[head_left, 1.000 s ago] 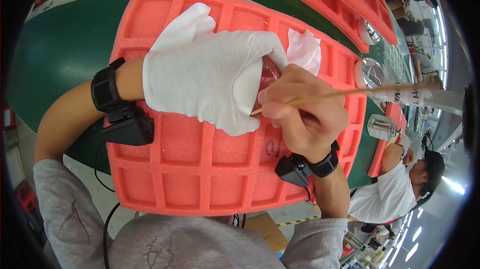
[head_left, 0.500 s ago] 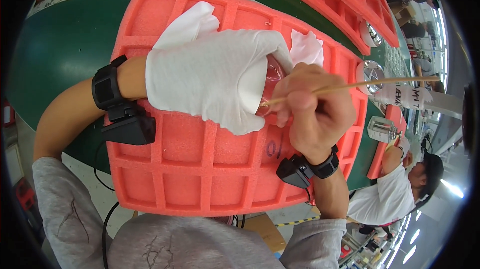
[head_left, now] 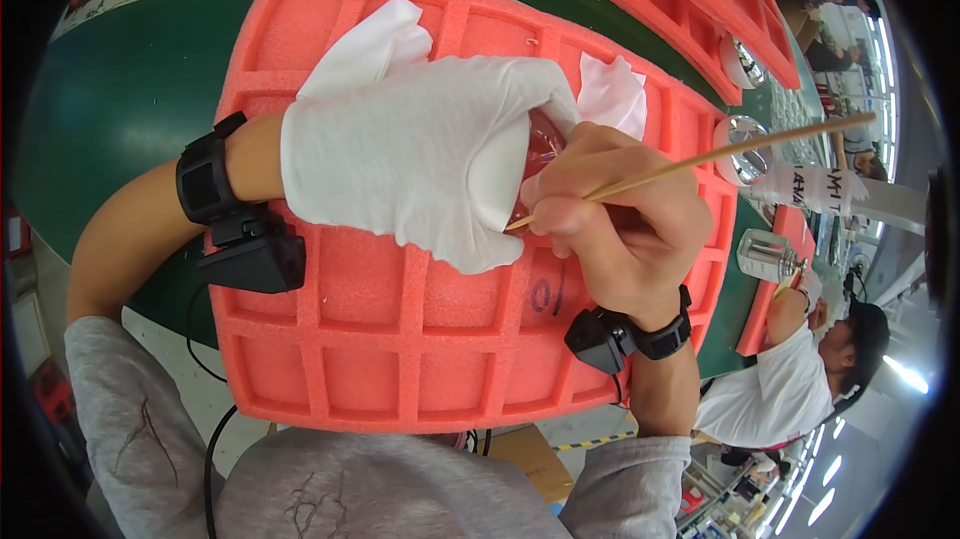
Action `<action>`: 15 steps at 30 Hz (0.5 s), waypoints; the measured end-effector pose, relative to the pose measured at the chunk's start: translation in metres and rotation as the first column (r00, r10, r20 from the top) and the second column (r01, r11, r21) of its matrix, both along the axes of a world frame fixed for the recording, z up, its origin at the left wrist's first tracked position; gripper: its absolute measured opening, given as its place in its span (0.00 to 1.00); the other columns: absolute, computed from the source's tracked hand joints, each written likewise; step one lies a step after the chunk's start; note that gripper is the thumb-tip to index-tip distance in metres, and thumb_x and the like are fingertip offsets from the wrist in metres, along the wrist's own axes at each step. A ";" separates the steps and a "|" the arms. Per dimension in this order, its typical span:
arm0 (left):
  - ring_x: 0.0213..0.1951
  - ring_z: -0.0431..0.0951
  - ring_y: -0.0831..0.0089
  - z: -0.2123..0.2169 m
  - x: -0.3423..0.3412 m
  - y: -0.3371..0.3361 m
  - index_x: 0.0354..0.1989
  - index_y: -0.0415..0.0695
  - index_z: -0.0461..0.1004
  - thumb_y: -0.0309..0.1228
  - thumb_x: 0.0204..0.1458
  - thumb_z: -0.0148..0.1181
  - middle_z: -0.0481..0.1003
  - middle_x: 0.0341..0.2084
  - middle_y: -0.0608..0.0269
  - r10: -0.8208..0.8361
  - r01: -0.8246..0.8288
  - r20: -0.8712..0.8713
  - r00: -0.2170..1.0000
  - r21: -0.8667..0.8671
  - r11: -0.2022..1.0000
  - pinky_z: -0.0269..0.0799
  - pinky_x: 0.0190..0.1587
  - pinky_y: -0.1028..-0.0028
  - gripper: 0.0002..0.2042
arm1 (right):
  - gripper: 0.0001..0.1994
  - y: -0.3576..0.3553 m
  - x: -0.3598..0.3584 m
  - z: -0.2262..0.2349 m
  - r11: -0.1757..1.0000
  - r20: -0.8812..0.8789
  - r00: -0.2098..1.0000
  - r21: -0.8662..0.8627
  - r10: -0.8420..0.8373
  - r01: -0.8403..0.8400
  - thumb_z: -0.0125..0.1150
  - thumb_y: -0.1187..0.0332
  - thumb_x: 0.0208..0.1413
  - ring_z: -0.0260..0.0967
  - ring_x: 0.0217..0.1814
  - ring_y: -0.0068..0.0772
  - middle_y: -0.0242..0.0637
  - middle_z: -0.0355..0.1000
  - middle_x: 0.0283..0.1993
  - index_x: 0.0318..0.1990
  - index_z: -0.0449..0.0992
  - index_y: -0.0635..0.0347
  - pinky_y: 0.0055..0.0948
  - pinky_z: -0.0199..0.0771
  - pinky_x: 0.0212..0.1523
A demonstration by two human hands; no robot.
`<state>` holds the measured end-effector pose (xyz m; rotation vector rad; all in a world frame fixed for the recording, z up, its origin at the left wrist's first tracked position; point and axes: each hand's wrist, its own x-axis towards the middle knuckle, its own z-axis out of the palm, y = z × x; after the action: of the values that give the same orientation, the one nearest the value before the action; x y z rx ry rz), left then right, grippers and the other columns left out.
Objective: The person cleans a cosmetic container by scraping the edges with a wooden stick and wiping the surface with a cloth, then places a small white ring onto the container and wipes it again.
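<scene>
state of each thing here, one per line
left hand: in a white glove, closed around a clear glass piece
glass piece: held, mostly hidden by the glove
right hand: bare, pinching a thin wooden stick
wooden stick: tilted, tip at the glass piece
foam tray: pink, lying flat, near compartments hold nothing
white cloth: crumpled in a tray compartment

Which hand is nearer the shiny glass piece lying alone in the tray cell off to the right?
Right. The right hand, gripping the thin wooden stick, sits just left of that shiny glass piece. The gloved left hand is farther left, over the red foam tray.
</scene>
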<state>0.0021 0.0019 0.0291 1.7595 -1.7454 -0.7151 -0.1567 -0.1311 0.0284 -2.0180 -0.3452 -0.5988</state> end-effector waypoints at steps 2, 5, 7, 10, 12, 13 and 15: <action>0.24 0.69 0.70 -0.001 -0.001 -0.001 0.42 0.53 0.70 0.39 0.30 0.73 0.75 0.26 0.76 0.002 -0.001 -0.014 1.000 0.010 1.000 0.56 0.35 0.69 0.26 | 0.04 0.010 -0.003 0.005 0.985 -0.084 0.992 0.138 -0.096 0.108 0.61 0.77 0.60 0.68 0.19 0.26 0.43 0.75 0.26 0.35 0.74 0.69 0.28 0.67 0.22; 0.26 0.71 0.70 -0.002 0.000 -0.001 0.43 0.53 0.69 0.39 0.30 0.73 0.74 0.27 0.75 0.018 -0.016 -0.101 0.995 0.026 1.000 0.56 0.36 0.68 0.27 | 0.03 0.018 -0.004 0.009 0.866 -0.281 0.929 0.372 -0.240 0.335 0.61 0.79 0.58 0.67 0.17 0.25 0.45 0.76 0.28 0.33 0.74 0.70 0.28 0.67 0.22; 0.27 0.72 0.70 -0.001 -0.001 0.000 0.44 0.54 0.69 0.39 0.31 0.73 0.75 0.28 0.75 0.008 -0.006 -0.092 0.996 0.023 1.000 0.57 0.37 0.68 0.28 | 0.03 0.004 0.002 -0.001 0.989 -0.018 0.996 0.115 -0.090 0.092 0.60 0.79 0.58 0.66 0.16 0.24 0.46 0.77 0.28 0.33 0.74 0.70 0.28 0.68 0.23; 0.30 0.74 0.70 0.000 -0.002 0.001 0.45 0.54 0.69 0.40 0.31 0.74 0.75 0.30 0.75 -0.006 0.007 -0.076 0.997 0.017 1.000 0.57 0.39 0.66 0.28 | 0.02 0.004 0.001 0.001 0.999 0.064 0.997 -0.012 -0.046 0.047 0.60 0.80 0.57 0.66 0.16 0.24 0.45 0.77 0.27 0.33 0.75 0.70 0.28 0.70 0.24; 0.32 0.75 0.69 0.000 0.000 0.000 0.45 0.55 0.68 0.40 0.31 0.73 0.76 0.32 0.75 0.008 -0.008 -0.017 1.000 0.015 1.000 0.58 0.40 0.65 0.28 | 0.02 0.008 -0.002 0.006 0.984 -0.003 0.985 0.039 -0.173 0.173 0.60 0.81 0.56 0.67 0.17 0.25 0.44 0.77 0.26 0.32 0.75 0.69 0.29 0.71 0.25; 0.33 0.75 0.69 0.000 0.000 0.000 0.46 0.55 0.68 0.40 0.32 0.73 0.76 0.33 0.75 0.015 -0.015 0.012 1.000 0.013 1.000 0.58 0.41 0.65 0.29 | 0.02 0.009 -0.002 0.006 0.984 -0.004 0.985 0.039 -0.174 0.174 0.60 0.81 0.56 0.67 0.17 0.25 0.44 0.77 0.26 0.32 0.75 0.69 0.29 0.71 0.25; 0.33 0.75 0.68 -0.001 0.000 0.001 0.46 0.56 0.68 0.40 0.32 0.73 0.77 0.33 0.75 0.013 -0.013 0.011 1.000 0.004 1.000 0.58 0.41 0.65 0.29 | 0.02 0.009 -0.003 0.006 0.975 -0.060 0.983 0.133 -0.172 0.178 0.59 0.82 0.56 0.67 0.17 0.25 0.44 0.77 0.26 0.31 0.75 0.69 0.28 0.71 0.26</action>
<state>0.0025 0.0026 0.0284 1.7791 -1.7389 -0.7051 -0.1600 -0.1218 0.0339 -1.9378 -0.0940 -0.6634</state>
